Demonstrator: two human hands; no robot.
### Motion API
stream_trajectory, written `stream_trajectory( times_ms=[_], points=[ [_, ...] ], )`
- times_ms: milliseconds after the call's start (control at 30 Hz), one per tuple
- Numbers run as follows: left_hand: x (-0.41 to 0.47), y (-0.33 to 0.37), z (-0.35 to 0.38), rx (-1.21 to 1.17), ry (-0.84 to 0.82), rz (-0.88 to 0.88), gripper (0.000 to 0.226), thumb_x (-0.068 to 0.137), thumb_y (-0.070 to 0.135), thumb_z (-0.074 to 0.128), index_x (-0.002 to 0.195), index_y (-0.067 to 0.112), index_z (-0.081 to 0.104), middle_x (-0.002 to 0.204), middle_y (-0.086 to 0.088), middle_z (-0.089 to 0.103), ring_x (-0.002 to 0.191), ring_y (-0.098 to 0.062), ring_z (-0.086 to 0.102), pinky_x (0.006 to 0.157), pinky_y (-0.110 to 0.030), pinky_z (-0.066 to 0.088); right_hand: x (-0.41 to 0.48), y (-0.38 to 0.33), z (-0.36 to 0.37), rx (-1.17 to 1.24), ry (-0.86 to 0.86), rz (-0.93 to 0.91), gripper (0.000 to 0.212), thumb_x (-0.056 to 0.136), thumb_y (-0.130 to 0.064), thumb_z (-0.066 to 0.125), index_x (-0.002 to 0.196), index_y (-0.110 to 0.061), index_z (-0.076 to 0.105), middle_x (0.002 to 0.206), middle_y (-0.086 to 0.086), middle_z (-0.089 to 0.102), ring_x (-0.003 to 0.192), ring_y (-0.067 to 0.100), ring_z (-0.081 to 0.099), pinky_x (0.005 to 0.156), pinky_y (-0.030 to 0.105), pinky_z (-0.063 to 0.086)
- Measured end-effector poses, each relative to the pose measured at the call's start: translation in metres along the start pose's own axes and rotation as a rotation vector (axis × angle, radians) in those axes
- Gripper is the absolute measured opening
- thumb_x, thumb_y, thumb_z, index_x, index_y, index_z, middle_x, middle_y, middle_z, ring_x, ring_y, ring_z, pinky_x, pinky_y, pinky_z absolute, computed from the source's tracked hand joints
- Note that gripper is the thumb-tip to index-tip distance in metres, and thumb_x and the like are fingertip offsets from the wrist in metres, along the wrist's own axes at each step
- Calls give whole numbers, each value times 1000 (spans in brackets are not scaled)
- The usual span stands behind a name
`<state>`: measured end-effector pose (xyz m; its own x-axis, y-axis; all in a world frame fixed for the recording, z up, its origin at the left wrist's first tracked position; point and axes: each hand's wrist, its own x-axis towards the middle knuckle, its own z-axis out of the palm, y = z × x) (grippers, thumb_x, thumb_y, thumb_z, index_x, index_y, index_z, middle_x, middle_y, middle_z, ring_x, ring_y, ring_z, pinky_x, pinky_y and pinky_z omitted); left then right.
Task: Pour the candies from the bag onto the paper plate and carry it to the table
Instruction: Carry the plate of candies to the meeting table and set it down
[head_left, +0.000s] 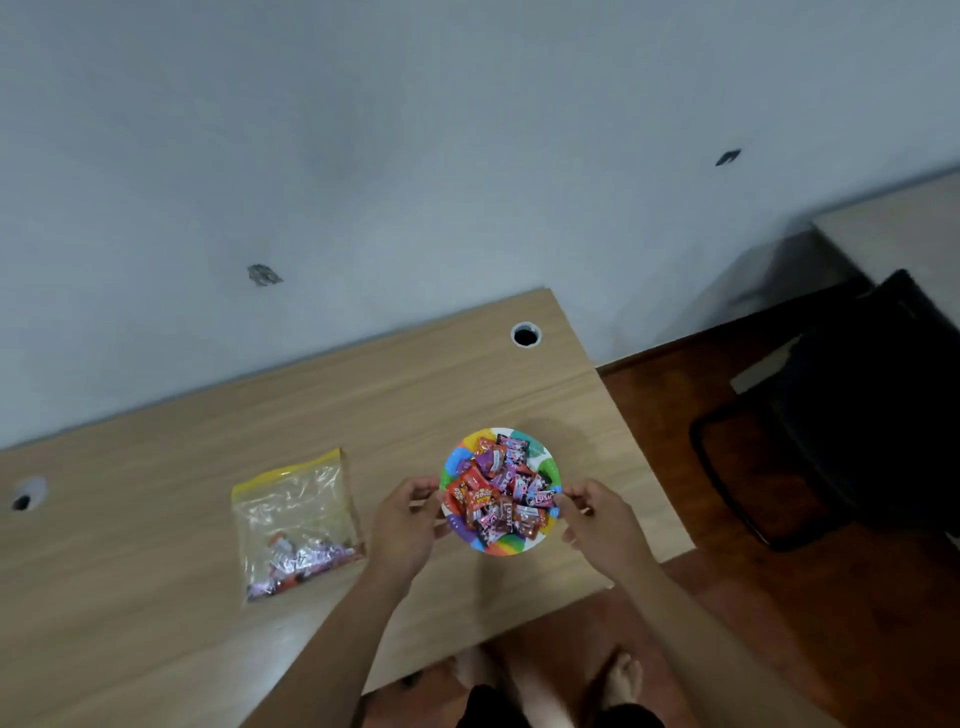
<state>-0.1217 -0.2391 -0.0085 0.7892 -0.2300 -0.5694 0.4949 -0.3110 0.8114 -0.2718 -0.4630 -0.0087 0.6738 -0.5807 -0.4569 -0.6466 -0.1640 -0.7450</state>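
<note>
A rainbow-coloured paper plate (540, 454) heaped with wrapped candies (501, 491) is over the right part of the wooden desk (363, 395). My left hand (408, 522) grips the plate's left rim and my right hand (597, 519) grips its right rim. Whether the plate rests on the desk or is just above it I cannot tell. To the left lies a clear zip bag (296, 525) with a yellow seal. It lies flat on the desk, and a few candies sit in its lower corner.
The desk stands against a grey wall and has cable holes (525, 334) at the back. Its right edge drops to a dark red floor (675, 405). A black chair (841, 415) stands at the right, a pale table (904, 228) beyond it. My bare feet (623, 675) show below.
</note>
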Motion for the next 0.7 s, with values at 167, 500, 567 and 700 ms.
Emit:
stream_trajectory(
  times_ms=[167, 500, 567, 700],
  points=[
    [-37, 18, 35, 37, -102, 81, 15, 106, 5, 63, 118, 1, 71, 113, -18, 71, 79, -21, 73, 61, -22, 63, -39, 12, -44, 38, 104, 23, 9, 102, -30, 70, 101, -22, 72, 85, -4, 78, 55, 8, 74, 59, 33, 64],
    [-132, 9, 142, 125, -261, 157, 11, 104, 10, 67, 111, 10, 75, 124, -22, 71, 87, -22, 76, 69, -29, 65, -132, 85, -158, 110, 275, 32, 12, 99, -31, 73, 91, -23, 74, 69, -2, 77, 55, 11, 73, 58, 31, 62],
    [-158, 4, 171, 128, -292, 149, 11, 104, 10, 67, 111, 9, 75, 124, -20, 70, 84, -20, 76, 67, -27, 65, -157, 103, -185, 114, 303, 33, 13, 101, -28, 72, 93, -18, 74, 66, -5, 75, 50, 5, 70, 51, 18, 55],
    [-211, -5, 230, 135, -367, 152, 8, 105, 9, 66, 107, 12, 74, 116, -10, 71, 74, -10, 80, 66, -23, 66, -202, 149, -235, 138, 348, 66, 15, 101, -35, 70, 94, -23, 73, 68, -2, 79, 56, 10, 74, 59, 27, 58]
  ],
)
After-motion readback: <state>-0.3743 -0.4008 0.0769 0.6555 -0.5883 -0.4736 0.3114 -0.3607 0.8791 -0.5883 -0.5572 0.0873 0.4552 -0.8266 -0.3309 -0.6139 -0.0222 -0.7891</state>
